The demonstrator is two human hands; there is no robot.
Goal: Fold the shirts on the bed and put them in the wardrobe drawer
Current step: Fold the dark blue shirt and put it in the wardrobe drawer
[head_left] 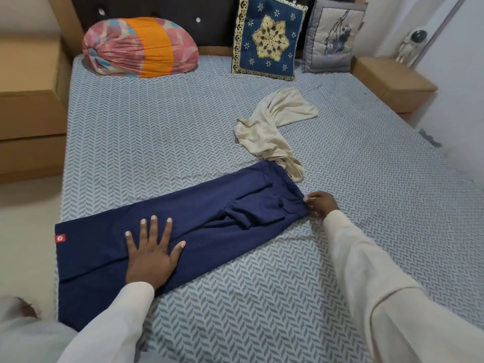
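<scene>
Lying slantwise across the near part of the bed (157,127), the navy shirt (209,231) is folded into one long narrow strip. Its hem end is set at the bed's left edge, where a small red tag (60,238) is sewn. Its other end is directed toward the middle of the bed, and a sleeve is folded over the body of the strip there.

The left hand (152,255) is laid flat, palm down, on the hem half of the navy shirt. Its fingers are straight and spread apart, and the cloth is pressed against the sheet.

The right hand (320,205) is placed at the far right end of the strip. Its fingers are curled, and the edge of the cloth is pinched between thumb and fingertips. Both arms are covered by pale long sleeves.

A beige shirt (269,129) is left crumpled and unfolded just beyond the navy shirt. Its nearest end is touching the far corner of the strip.

At the headboard, three items are propped: a pink and orange bolster (138,48) on the left, a blue patterned cushion (267,40) in the middle, and a grey cushion (332,38) beside it. A small white figurine (412,45) is stood on the bedside table (392,79) to the right.
</scene>
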